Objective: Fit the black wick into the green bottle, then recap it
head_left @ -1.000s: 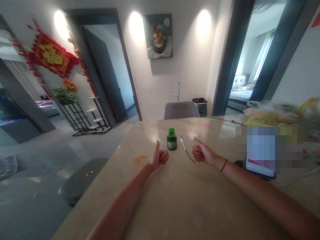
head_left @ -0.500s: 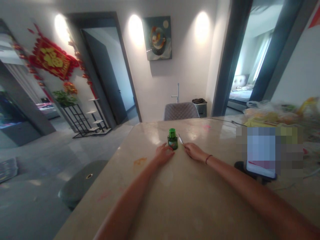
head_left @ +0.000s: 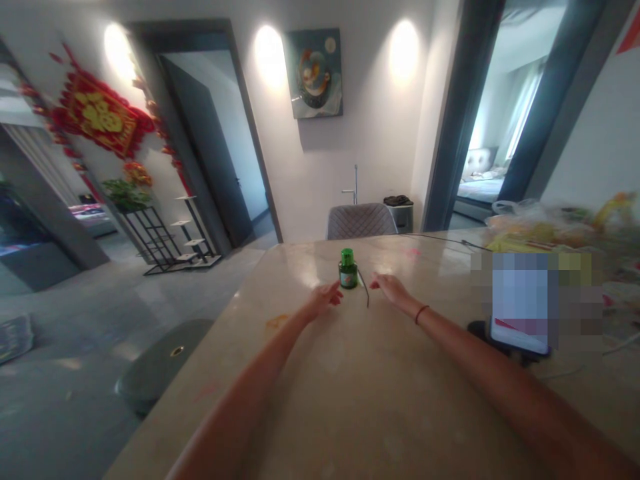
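Note:
A small green bottle [head_left: 348, 269] with a green cap stands upright on the far part of the table. My left hand [head_left: 323, 301] is open and empty, its fingertips just left of the bottle, and I cannot tell if they touch it. A thin dark wire [head_left: 363, 289] lies right of the bottle. My right hand [head_left: 391, 289] is also open and holds nothing, its fingertips close to the wire. The beige stone table [head_left: 380, 387] runs under both arms.
A heap of plastic bags and yellow packets [head_left: 545, 223] lies at the table's right, and a black stand [head_left: 480, 329] sits in front of it. A grey quilted chair [head_left: 359, 221] stands beyond the far edge. A round grey stool [head_left: 163, 357] stands at the left.
Both hands have gone from fists with raised thumbs to open hands nearer the bottle. The wire now lies closer to the bottle and points more toward me.

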The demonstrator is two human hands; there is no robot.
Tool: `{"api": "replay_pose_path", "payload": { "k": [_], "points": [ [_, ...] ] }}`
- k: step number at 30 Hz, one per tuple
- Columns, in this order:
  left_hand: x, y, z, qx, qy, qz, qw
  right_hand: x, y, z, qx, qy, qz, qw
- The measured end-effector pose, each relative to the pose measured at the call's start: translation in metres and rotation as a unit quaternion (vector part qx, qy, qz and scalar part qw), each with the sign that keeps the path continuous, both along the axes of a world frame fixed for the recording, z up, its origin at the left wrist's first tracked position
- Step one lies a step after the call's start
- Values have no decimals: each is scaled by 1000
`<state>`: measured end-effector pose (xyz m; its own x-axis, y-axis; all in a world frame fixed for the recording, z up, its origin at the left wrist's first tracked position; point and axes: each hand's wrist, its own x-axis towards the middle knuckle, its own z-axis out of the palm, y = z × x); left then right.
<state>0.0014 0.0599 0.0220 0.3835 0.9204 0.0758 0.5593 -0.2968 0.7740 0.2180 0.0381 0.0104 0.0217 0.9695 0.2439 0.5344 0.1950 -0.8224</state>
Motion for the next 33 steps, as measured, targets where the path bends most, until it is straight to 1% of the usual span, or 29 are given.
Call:
{"api": "replay_pose_path", "payload": {
  "k": [1, 2, 3, 4, 5, 6, 7, 8, 9, 10, 11, 14, 15, 17, 18, 19, 20, 21, 22, 23, 24, 25, 28, 30, 33],
  "points": [
    [-3, -7, 4, -32, -22, -12, 999, 2, -7, 4, -32, 78, 31, 996],
    [-5, -16, 7, -108, -103, -49, 988, 3, -15, 8, -67, 156, 97, 981],
    [-7, -25, 8, -173, -176, -91, 965, 3, -24, 9, -112, 240, 179, 948],
    [-8, -36, 8, -224, -228, -130, 939, 1, -33, 9, -153, 314, 254, 902],
    [-9, -47, 7, -266, -261, -159, 914, -1, -42, 8, -187, 368, 304, 858],
    [-9, -56, 5, -301, -276, -182, 895, -4, -50, 4, -226, 398, 342, 821],
    [-9, -65, 1, -324, -280, -197, 882, -7, -56, -1, -266, 408, 368, 792],
    [-8, -71, -3, -329, -287, -196, 878, -10, -62, -6, -299, 408, 382, 773],
    [-7, -76, -7, -323, -292, -186, 881, -13, -66, -11, -312, 415, 378, 767],
    [-6, -80, -11, -313, -289, -171, 888, -15, -68, -16, -319, 417, 370, 767],
    [-4, -82, -15, -299, -284, -153, 898, -17, -70, -20, -319, 416, 357, 773],
    [0, -84, -22, -237, -262, -89, 931, -19, -73, -22, -311, 390, 326, 803],
    [0, -83, -23, -199, -252, -55, 945, -20, -73, -21, -307, 378, 317, 814],
    [0, -82, -21, -86, -214, 36, 972, -19, -70, -15, -280, 360, 277, 846],
    [-1, -80, -18, -14, -184, 81, 980, -18, -66, -11, -248, 349, 239, 871],
    [-2, -77, -14, 57, -149, 114, 981, -17, -62, -6, -201, 328, 191, 903],
    [-3, -74, -11, 125, -116, 139, 976, -16, -56, -1, -142, 294, 138, 935],
    [-4, -69, -7, 185, -86, 151, 967, -14, -49, 5, -76, 244, 84, 963],
    [-5, -65, -4, 229, -60, 153, 960, -13, -41, 10, -10, 174, 45, 984],
    [-6, -61, -3, 254, -39, 147, 955, -12, -33, 15, 44, 112, 22, 993],
    [-6, -57, -3, 264, -27, 148, 953, -11, -24, 20, 74, 59, 10, 995],
    [-7, -54, -5, 264, -17, 149, 953, -11, -16, 23, 87, 13, 4, 996],
    [-8, -53, -17, 223, 8, 146, 964, -16, 11, 30, 99, -87, 1, 991],
    [-10, -58, -24, 212, 22, 133, 968, -22, 27, 32, 97, -121, 16, 988],
    [-11, -65, -29, 210, 32, 115, 970, -32, 48, 34, 89, -109, 15, 990]
  ]
}}
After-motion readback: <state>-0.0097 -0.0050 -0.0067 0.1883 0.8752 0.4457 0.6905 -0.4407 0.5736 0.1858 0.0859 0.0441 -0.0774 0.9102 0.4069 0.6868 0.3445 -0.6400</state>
